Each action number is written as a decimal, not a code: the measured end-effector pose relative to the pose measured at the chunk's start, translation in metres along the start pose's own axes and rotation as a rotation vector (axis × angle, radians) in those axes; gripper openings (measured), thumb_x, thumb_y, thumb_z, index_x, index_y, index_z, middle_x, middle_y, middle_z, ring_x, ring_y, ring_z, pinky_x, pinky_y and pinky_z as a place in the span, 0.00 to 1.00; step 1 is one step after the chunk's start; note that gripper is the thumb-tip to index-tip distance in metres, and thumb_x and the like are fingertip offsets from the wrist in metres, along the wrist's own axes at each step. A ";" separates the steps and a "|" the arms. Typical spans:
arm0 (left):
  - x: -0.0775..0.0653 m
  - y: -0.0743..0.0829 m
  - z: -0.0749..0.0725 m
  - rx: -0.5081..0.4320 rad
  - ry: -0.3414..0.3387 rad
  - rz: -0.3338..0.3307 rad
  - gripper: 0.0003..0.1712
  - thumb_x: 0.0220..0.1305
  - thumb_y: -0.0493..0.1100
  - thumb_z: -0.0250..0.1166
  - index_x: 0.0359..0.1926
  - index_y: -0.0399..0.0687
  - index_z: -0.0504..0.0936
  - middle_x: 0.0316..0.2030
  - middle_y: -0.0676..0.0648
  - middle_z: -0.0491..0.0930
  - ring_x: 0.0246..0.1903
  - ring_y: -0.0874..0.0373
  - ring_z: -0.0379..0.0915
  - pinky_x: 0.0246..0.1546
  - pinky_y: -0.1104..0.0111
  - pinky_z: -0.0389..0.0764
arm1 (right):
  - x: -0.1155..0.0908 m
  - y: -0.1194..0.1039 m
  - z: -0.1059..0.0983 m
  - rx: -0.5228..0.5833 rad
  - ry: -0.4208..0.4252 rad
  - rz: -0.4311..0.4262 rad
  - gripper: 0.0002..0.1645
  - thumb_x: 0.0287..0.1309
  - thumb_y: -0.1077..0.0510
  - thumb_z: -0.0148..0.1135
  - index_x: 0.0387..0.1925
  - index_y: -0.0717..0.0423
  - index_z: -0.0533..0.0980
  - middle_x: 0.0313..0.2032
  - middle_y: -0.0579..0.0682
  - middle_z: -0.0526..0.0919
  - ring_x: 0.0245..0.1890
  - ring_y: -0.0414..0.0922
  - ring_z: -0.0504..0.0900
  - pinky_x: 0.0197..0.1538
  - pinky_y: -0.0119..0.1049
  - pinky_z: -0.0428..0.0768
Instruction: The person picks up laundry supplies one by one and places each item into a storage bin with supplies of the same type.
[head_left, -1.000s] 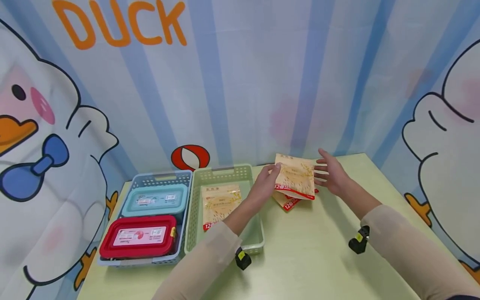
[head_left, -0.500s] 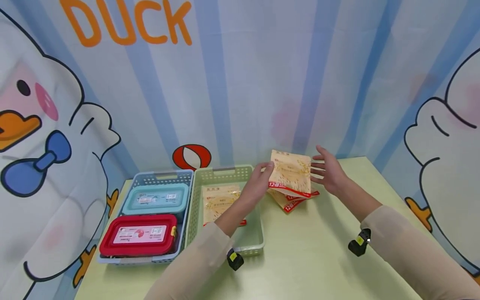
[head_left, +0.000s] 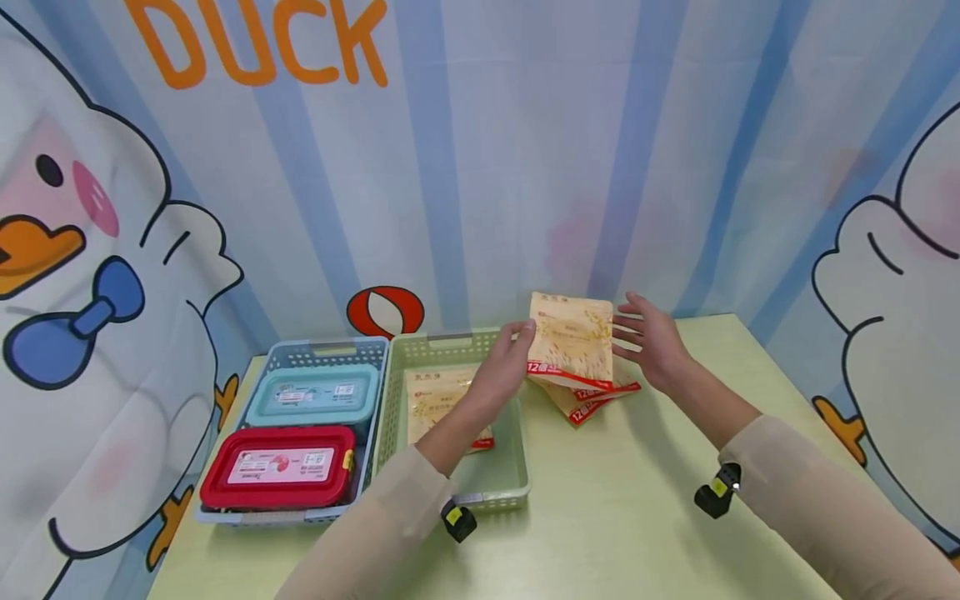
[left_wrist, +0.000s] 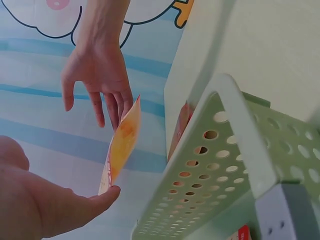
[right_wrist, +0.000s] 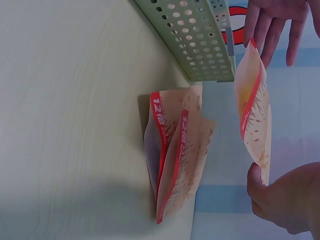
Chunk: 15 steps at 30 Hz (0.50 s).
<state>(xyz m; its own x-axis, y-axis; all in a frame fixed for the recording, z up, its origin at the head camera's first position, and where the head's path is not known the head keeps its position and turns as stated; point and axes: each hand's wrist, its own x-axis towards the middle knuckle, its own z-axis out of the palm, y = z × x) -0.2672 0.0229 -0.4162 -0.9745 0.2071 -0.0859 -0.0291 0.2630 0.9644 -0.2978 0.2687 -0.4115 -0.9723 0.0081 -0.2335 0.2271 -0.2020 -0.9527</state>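
Note:
A flat beige food pouch (head_left: 572, 337) with a red strip and printed grain stalks is held up tilted in the head view. My left hand (head_left: 504, 367) pinches its left edge, thumb in front and the other fingers hidden behind. At the right edge, my right hand (head_left: 654, 342) has its fingers straight and spread, tips right at the pouch. Below lie more beige pouches (right_wrist: 175, 150), overlapping on the table near the wall. Another beige pouch (head_left: 435, 400) lies inside the green basket (head_left: 491, 500), partly behind my left forearm.
A blue basket (head_left: 285, 518) stands left of the green one. It holds a turquoise lidded box (head_left: 315, 398) and a red lidded box (head_left: 279, 467). The pale table (head_left: 600, 517) ends against a striped duck-print curtain (head_left: 510, 167).
Both hands and the pouch have moved a little to the left and up, toward the green basket. The pouches on the table have stayed put.

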 end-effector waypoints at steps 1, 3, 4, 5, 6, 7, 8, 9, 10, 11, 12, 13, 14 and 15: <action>-0.001 0.001 -0.002 0.004 -0.002 -0.001 0.43 0.69 0.76 0.40 0.73 0.57 0.61 0.71 0.46 0.63 0.70 0.45 0.59 0.67 0.47 0.62 | -0.001 -0.001 0.002 0.003 0.001 -0.003 0.47 0.70 0.33 0.48 0.74 0.60 0.53 0.75 0.61 0.54 0.71 0.58 0.58 0.71 0.52 0.62; -0.003 0.002 -0.006 0.012 -0.007 -0.003 0.43 0.68 0.76 0.40 0.73 0.58 0.61 0.72 0.46 0.62 0.71 0.45 0.57 0.68 0.47 0.61 | -0.002 -0.002 0.006 -0.001 0.001 -0.013 0.46 0.69 0.32 0.49 0.73 0.60 0.55 0.74 0.60 0.55 0.71 0.58 0.59 0.70 0.52 0.62; -0.004 0.003 -0.007 0.015 -0.007 0.000 0.43 0.68 0.76 0.40 0.73 0.57 0.60 0.72 0.47 0.61 0.71 0.46 0.57 0.68 0.48 0.61 | -0.003 -0.003 0.008 -0.003 -0.001 -0.019 0.46 0.69 0.32 0.50 0.73 0.60 0.55 0.74 0.60 0.55 0.71 0.58 0.59 0.70 0.52 0.62; -0.004 0.004 -0.009 0.015 -0.007 0.007 0.42 0.69 0.75 0.40 0.73 0.57 0.60 0.72 0.47 0.61 0.71 0.46 0.57 0.68 0.48 0.61 | -0.004 -0.003 0.010 -0.008 -0.007 -0.027 0.47 0.69 0.32 0.50 0.73 0.60 0.55 0.74 0.60 0.55 0.71 0.58 0.59 0.70 0.52 0.62; -0.005 0.005 -0.011 0.012 -0.008 0.012 0.42 0.70 0.74 0.40 0.74 0.56 0.60 0.73 0.47 0.60 0.71 0.46 0.56 0.68 0.48 0.60 | -0.005 -0.004 0.012 -0.015 -0.011 -0.034 0.47 0.69 0.32 0.49 0.73 0.61 0.54 0.74 0.60 0.55 0.71 0.58 0.59 0.70 0.53 0.62; -0.005 0.006 -0.013 0.017 -0.006 0.017 0.41 0.70 0.74 0.40 0.74 0.56 0.60 0.73 0.47 0.60 0.71 0.46 0.57 0.68 0.48 0.60 | -0.006 -0.005 0.014 -0.021 -0.014 -0.042 0.47 0.69 0.32 0.49 0.73 0.61 0.54 0.74 0.60 0.55 0.71 0.58 0.59 0.70 0.53 0.62; -0.005 0.007 -0.014 0.018 -0.005 0.022 0.41 0.71 0.73 0.40 0.74 0.55 0.59 0.73 0.46 0.60 0.71 0.46 0.57 0.68 0.48 0.61 | -0.006 -0.005 0.015 -0.025 -0.016 -0.050 0.47 0.69 0.32 0.49 0.74 0.61 0.54 0.74 0.60 0.55 0.71 0.58 0.59 0.70 0.53 0.62; -0.006 0.007 -0.016 0.020 -0.004 0.026 0.41 0.71 0.73 0.40 0.74 0.55 0.59 0.73 0.46 0.60 0.71 0.46 0.57 0.68 0.48 0.61 | -0.007 -0.006 0.017 -0.024 -0.017 -0.055 0.47 0.69 0.33 0.49 0.74 0.61 0.54 0.74 0.60 0.55 0.71 0.58 0.59 0.70 0.53 0.62; -0.006 0.008 -0.017 0.023 -0.001 0.026 0.40 0.72 0.72 0.40 0.74 0.55 0.59 0.73 0.46 0.60 0.71 0.45 0.57 0.68 0.48 0.61 | -0.008 -0.007 0.018 -0.022 -0.016 -0.059 0.47 0.69 0.33 0.49 0.74 0.61 0.54 0.74 0.60 0.56 0.71 0.57 0.60 0.70 0.53 0.62; -0.007 0.009 -0.019 0.030 0.003 0.027 0.40 0.72 0.72 0.40 0.74 0.55 0.59 0.72 0.45 0.61 0.70 0.45 0.58 0.68 0.48 0.61 | -0.009 -0.007 0.020 -0.018 -0.015 -0.062 0.47 0.69 0.33 0.50 0.74 0.61 0.54 0.74 0.59 0.56 0.71 0.57 0.60 0.70 0.54 0.62; -0.007 0.009 -0.020 0.036 0.004 0.026 0.41 0.71 0.73 0.40 0.74 0.56 0.60 0.72 0.45 0.61 0.70 0.45 0.58 0.68 0.48 0.61 | -0.009 -0.007 0.021 -0.015 -0.014 -0.064 0.47 0.69 0.33 0.50 0.73 0.61 0.54 0.73 0.59 0.57 0.70 0.57 0.60 0.70 0.54 0.63; -0.008 0.010 -0.021 0.044 0.005 0.027 0.41 0.71 0.73 0.40 0.74 0.56 0.60 0.72 0.45 0.61 0.70 0.45 0.58 0.68 0.48 0.61 | -0.010 -0.008 0.023 -0.013 -0.015 -0.065 0.47 0.69 0.33 0.50 0.73 0.61 0.55 0.73 0.59 0.57 0.70 0.57 0.61 0.70 0.54 0.63; -0.009 0.010 -0.022 0.049 0.005 0.027 0.42 0.70 0.74 0.40 0.74 0.56 0.59 0.72 0.45 0.61 0.70 0.45 0.58 0.67 0.48 0.62 | -0.010 -0.008 0.024 -0.013 -0.017 -0.067 0.47 0.69 0.33 0.50 0.73 0.61 0.55 0.73 0.59 0.57 0.70 0.57 0.61 0.70 0.54 0.63; -0.010 0.011 -0.023 0.060 0.006 0.026 0.42 0.70 0.75 0.39 0.74 0.57 0.59 0.72 0.45 0.62 0.70 0.45 0.59 0.67 0.48 0.62 | -0.011 -0.009 0.025 -0.013 -0.018 -0.069 0.47 0.69 0.33 0.51 0.73 0.61 0.55 0.73 0.59 0.58 0.70 0.57 0.61 0.69 0.54 0.64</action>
<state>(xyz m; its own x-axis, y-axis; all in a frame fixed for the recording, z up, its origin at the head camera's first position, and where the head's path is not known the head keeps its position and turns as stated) -0.2630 0.0017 -0.3988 -0.9761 0.2090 -0.0596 0.0091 0.3133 0.9496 -0.2905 0.2455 -0.3959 -0.9866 0.0040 -0.1634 0.1597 -0.1888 -0.9689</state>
